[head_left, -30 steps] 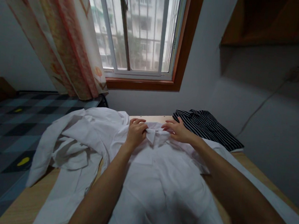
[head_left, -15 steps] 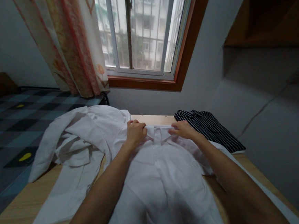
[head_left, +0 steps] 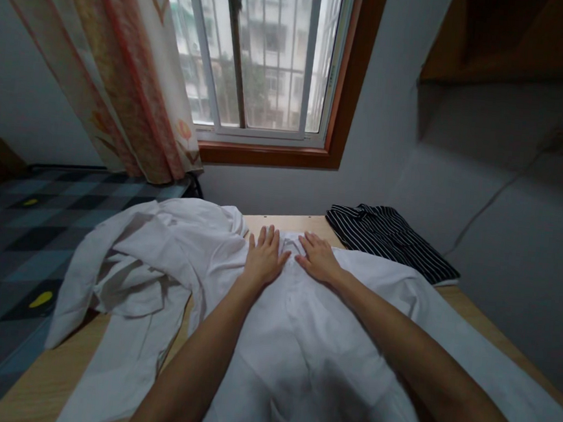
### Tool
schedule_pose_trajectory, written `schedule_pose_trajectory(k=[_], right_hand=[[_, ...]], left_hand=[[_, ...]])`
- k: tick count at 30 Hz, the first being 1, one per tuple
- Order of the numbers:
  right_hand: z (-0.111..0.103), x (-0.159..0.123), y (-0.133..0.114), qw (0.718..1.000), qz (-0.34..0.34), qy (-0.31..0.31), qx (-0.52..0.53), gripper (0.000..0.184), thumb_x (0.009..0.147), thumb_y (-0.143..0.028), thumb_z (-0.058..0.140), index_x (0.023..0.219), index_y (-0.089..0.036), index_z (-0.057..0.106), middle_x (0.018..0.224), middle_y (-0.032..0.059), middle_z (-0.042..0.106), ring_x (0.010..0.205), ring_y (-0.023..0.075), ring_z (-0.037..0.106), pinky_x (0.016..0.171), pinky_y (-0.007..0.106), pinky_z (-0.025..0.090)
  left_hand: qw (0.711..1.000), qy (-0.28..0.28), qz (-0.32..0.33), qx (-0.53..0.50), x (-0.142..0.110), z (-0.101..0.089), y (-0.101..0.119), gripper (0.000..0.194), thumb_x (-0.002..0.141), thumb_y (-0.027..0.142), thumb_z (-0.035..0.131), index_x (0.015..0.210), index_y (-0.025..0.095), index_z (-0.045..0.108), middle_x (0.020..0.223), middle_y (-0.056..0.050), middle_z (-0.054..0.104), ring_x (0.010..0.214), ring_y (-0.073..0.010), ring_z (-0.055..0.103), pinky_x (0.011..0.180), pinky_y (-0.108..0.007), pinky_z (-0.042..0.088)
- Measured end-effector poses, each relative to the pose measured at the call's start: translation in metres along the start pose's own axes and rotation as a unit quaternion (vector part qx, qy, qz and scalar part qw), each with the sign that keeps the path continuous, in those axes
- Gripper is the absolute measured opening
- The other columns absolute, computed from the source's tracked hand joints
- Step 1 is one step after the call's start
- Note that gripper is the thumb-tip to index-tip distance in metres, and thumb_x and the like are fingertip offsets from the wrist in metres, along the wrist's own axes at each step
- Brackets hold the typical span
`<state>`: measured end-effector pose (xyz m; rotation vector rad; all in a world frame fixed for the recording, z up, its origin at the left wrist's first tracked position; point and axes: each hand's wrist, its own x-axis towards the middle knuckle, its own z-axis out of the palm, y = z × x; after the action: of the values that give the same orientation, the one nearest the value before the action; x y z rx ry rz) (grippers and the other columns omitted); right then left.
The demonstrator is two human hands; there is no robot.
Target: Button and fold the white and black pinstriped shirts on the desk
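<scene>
A white long-sleeved shirt [head_left: 297, 316] lies spread over the wooden table, its collar end toward the window and one sleeve reaching down the right side. My left hand [head_left: 264, 256] rests flat on the cloth left of the collar opening, fingers spread. On the other side of that opening, my right hand [head_left: 317, 256] presses the fabric with its fingers stretched out. Another bunched heap of white cloth [head_left: 161, 247] sits left of my left hand; where it parts from the shirt I cannot tell.
Behind the right hand, a folded black-and-white striped garment [head_left: 389, 239] lies near the wall. The wooden table [head_left: 280, 222] shows at its far edge. To the left is a bed with a checked cover [head_left: 10, 248]; a curtain [head_left: 140, 83] hangs beside the window [head_left: 268, 60].
My hands have let go of the shirt's far edge and flattened onto the cloth, the right one moving left toward the other. The shirt's right side now lies more spread out.
</scene>
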<state>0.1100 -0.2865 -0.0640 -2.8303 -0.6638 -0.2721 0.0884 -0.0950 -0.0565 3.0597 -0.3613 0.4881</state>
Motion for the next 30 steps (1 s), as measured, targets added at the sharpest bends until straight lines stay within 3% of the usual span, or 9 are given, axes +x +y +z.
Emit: schedule_pose_trajectory(k=[4, 7, 14, 17, 21, 23, 27, 30], right_hand=[[0.01, -0.006, -0.005, 0.998, 0.001, -0.063, -0.019, 0.065, 0.098, -0.053, 0.033, 0.151, -0.015, 0.03, 0.158, 0.0133, 0.023, 0.145, 0.0293, 0.018, 0.115, 0.053, 0.017], [0.012, -0.001, 0.002, 0.997, 0.029, -0.074, -0.018, 0.064, 0.098, -0.055, 0.03, 0.151, -0.021, 0.029, 0.159, 0.0097, 0.02, 0.146, 0.0294, 0.015, 0.115, 0.053, 0.015], [0.015, 0.012, 0.011, 0.983, 0.177, -0.057, -0.004, 0.077, 0.094, -0.067, 0.026, 0.153, -0.018, 0.023, 0.159, 0.012, 0.02, 0.145, 0.0335, 0.016, 0.114, 0.058, 0.008], [0.014, 0.01, 0.014, 0.983, 0.173, -0.055, 0.008, 0.081, 0.093, -0.068, 0.028, 0.154, -0.015, 0.019, 0.159, 0.0122, 0.017, 0.146, 0.0318, 0.014, 0.115, 0.056, 0.007], [0.01, -0.007, 0.023, 0.987, 0.153, -0.038, 0.012, 0.08, 0.094, -0.061, 0.037, 0.153, -0.01, 0.019, 0.158, 0.0142, 0.02, 0.145, 0.0284, 0.017, 0.115, 0.05, 0.011], [0.007, -0.018, 0.027, 0.987, 0.157, -0.019, 0.009, 0.076, 0.094, -0.055, 0.041, 0.151, -0.008, 0.024, 0.156, 0.0155, 0.026, 0.144, 0.0277, 0.021, 0.115, 0.048, 0.013], [0.0, -0.032, 0.034, 0.981, 0.183, 0.044, 0.039, 0.056, 0.097, -0.045, 0.039, 0.14, -0.009, 0.044, 0.144, 0.0162, 0.046, 0.133, 0.0266, 0.039, 0.11, 0.039, 0.026], [-0.008, -0.027, 0.037, 0.965, 0.231, 0.092, 0.085, 0.046, 0.098, -0.039, 0.037, 0.132, -0.012, 0.053, 0.134, 0.0149, 0.056, 0.121, 0.0258, 0.05, 0.102, 0.035, 0.034]], left_hand=[[0.997, -0.072, -0.001, -0.023, -0.002, 0.006, 0.001, 0.074, 0.095, 0.058, 0.028, 0.152, 0.011, 0.026, 0.159, -0.014, 0.019, 0.147, -0.0318, 0.013, 0.115, -0.057, 0.014], [0.994, -0.102, -0.036, -0.035, -0.002, 0.009, -0.001, 0.077, 0.093, 0.063, 0.026, 0.151, 0.013, 0.027, 0.159, -0.015, 0.019, 0.147, -0.033, 0.013, 0.115, -0.058, 0.014], [0.99, -0.103, -0.084, -0.039, 0.004, 0.016, -0.004, 0.091, 0.085, 0.075, 0.03, 0.15, 0.011, 0.03, 0.157, -0.021, 0.019, 0.145, -0.039, 0.016, 0.114, -0.058, 0.014], [0.99, -0.105, -0.086, -0.047, 0.005, 0.017, -0.004, 0.092, 0.084, 0.075, 0.033, 0.15, 0.01, 0.031, 0.157, -0.023, 0.02, 0.145, -0.0404, 0.016, 0.114, -0.058, 0.014], [0.991, -0.063, -0.072, -0.095, 0.006, 0.015, -0.004, 0.09, 0.081, 0.07, 0.049, 0.145, 0.009, 0.038, 0.154, -0.025, 0.028, 0.141, -0.0412, 0.026, 0.113, -0.052, 0.023], [0.985, -0.013, -0.066, -0.16, 0.01, 0.014, -0.007, 0.084, 0.079, 0.062, 0.058, 0.143, 0.01, 0.04, 0.151, -0.023, 0.034, 0.138, -0.0368, 0.035, 0.111, -0.046, 0.03], [0.936, 0.096, -0.171, -0.293, 0.025, 0.009, -0.019, 0.058, 0.089, 0.042, 0.052, 0.137, 0.01, 0.044, 0.138, -0.019, 0.051, 0.123, -0.0258, 0.053, 0.1, -0.035, 0.043], [0.932, 0.083, -0.206, -0.287, 0.034, 0.005, -0.031, 0.043, 0.091, 0.034, 0.048, 0.128, 0.011, 0.054, 0.123, -0.016, 0.063, 0.108, -0.0247, 0.062, 0.092, -0.035, 0.046]])
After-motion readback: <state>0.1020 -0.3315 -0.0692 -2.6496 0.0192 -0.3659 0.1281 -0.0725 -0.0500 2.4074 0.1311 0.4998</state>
